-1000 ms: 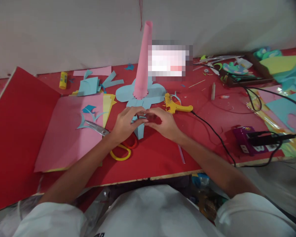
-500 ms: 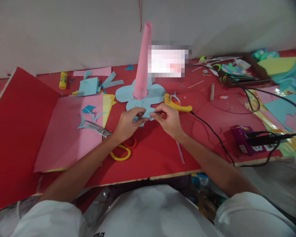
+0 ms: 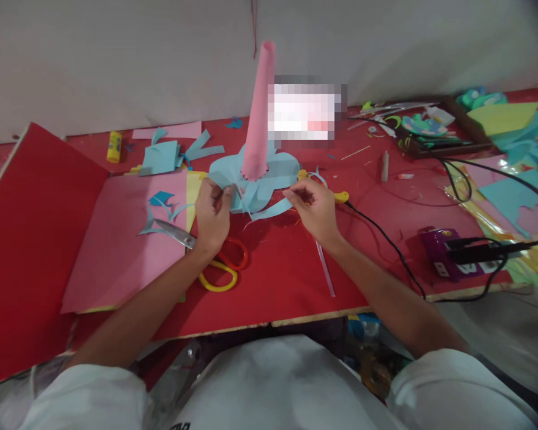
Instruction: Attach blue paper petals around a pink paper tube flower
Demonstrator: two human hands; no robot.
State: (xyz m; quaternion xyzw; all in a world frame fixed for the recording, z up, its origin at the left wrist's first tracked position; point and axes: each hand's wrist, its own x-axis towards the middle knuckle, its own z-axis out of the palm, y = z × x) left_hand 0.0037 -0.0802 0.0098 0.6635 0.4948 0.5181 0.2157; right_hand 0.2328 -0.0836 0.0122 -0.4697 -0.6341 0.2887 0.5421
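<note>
Pinching right end of curved blue strip [image 3: 272,209], your right hand [image 3: 316,206] is nearer; strip's long axis runs crosswise, leftward from those fingers, before pink cone [image 3: 256,113] above bench [image 3: 278,275]. Your left hand [image 3: 213,218], fingers curled, overlaps blue petals [image 3: 284,167]; cannot tell its grip.

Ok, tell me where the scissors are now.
In the head view, the scissors lie left of centre, blades over the pink paper, handles on the red table, partly hidden by the left wrist.
</note>
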